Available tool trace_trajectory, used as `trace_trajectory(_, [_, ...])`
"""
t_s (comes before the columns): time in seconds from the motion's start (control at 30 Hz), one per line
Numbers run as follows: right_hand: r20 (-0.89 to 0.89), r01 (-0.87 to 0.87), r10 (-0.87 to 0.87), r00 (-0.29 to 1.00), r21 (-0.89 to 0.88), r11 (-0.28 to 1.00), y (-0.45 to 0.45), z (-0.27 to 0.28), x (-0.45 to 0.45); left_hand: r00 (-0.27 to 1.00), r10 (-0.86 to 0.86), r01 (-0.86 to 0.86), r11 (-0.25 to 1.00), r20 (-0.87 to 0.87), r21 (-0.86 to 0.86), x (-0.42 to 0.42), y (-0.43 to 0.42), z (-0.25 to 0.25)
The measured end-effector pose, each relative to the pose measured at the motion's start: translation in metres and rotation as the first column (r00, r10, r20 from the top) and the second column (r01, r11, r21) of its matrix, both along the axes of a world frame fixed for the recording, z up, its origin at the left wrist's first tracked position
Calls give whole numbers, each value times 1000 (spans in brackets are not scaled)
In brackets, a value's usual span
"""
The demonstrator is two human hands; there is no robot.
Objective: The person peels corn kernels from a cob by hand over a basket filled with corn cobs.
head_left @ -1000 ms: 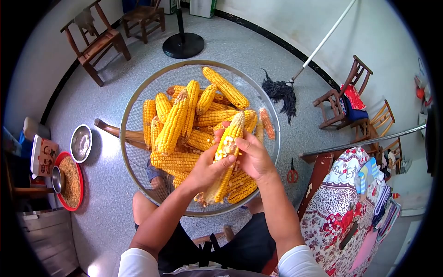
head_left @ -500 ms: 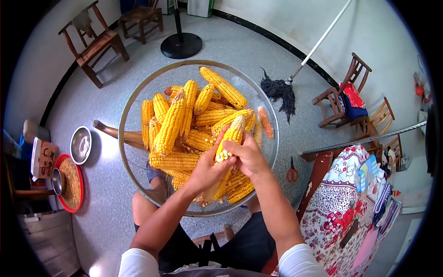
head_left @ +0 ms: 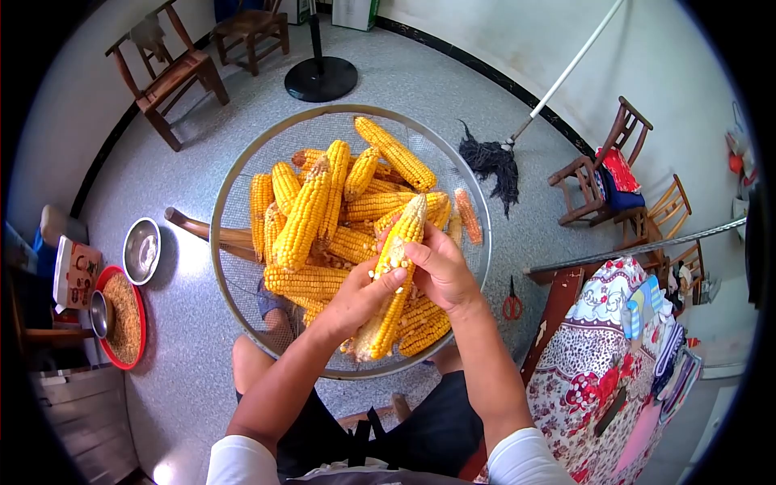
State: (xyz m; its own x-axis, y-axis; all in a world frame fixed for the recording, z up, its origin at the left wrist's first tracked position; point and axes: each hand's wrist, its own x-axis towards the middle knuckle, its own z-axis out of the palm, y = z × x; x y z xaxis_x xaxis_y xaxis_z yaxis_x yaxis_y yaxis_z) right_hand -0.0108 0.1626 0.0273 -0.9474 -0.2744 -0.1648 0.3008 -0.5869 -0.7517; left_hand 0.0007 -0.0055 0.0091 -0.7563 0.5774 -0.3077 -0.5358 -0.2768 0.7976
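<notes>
Yellow cob point(head_left: 390, 317) held over the near half of the sieve point(head_left: 217, 212), tilted, pale narrow tip pointing far and slightly right, thicker end near and left. Left hand point(head_left: 356, 301) wraps the cob from the left, fingers curled, thumb laid across the kernels; right hand point(head_left: 449, 276) closes on it from the right, thumb pressed on the upper part. Both hands mostly closed, cob between them. Finger undersides hidden, so exact contact there can't be told. Pale gap in the kernel rows shows between the thumbs, few loose kernels around it.

Handling, judged by look: cob light, stiff, rough, low slip risk. Kernels look dry and hard; ones bordering the gap probably come off easily, loose bits could drop. Best hold: around the thick middle or near end, other hand close to the gap; narrow tip gives less to grip.

Other cobs point(head_left: 301, 228) piled in the sieve, left, far and under the hands. Orange bare cob point(head_left: 467, 217) by the right rim. Scissors point(head_left: 512, 307) on the floor point(head_left: 186, 323), right; steel bowl point(head_left: 142, 252) and red basin point(head_left: 141, 349) left.
</notes>
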Motion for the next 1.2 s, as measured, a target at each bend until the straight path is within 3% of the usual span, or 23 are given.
trace_trajectory(0.07, [-3, 50, -50, 999, 149, 988, -2, -7, 2, 961, -108, 60, 980, -256, -191, -1, 1, -10])
trace_trajectory(0.17, [12, 117, -119, 993, 137, 984, -6, -17, 2, 965, -39, 3, 990, -259, -139, 2, 8, -14])
trace_trajectory(0.33, [-31, 62, -58, 998, 138, 989, -1, -12, 2, 985, -38, 14, 991, -171, -136, 1, 7, -7])
trace_trajectory(0.4, [-28, 2, -1, 1000, 12, 1000, -1, -4, 1, 999, -36, 35, 999, -30, -29, 0, 5, -10])
trace_trajectory(0.53, [46, 10, -6, 999, -99, 995, 0, 2, 1, 999, -42, 42, 998, 18, -36, -1, 3, -4])
trace_trajectory(0.7, [53, 75, -81, 995, 104, 992, -3, -15, 5, 956, -1, -38, 991, -293, -129, -1, 9, -13])
trace_trajectory(0.8, [-35, 4, 1, 999, 142, 990, -2, -13, 3, 990, 12, -26, 995, -142, -94, 2, 9, -10])
trace_trajectory(0.93, [-47, -29, 29, 998, -9, 1000, 2, -4, 1, 995, -56, 46, 992, -88, -115, -1, 4, -6])
trace_trajectory(1.0, [88, -7, 19, 996, -132, 991, 2, 0, 0, 987, -34, 14, 992, -157, -122, 0, 5, -8])
trace_trajectory(1.13, [106, 32, -22, 994, -102, 994, 3, 0, 3, 975, -57, 28, 990, -214, -135, -2, 4, -9])
trace_trajectory(1.2, [71, 21, -15, 997, -82, 996, 5, -5, 2, 946, -8, -38, 990, -323, -134, 0, 6, -13])
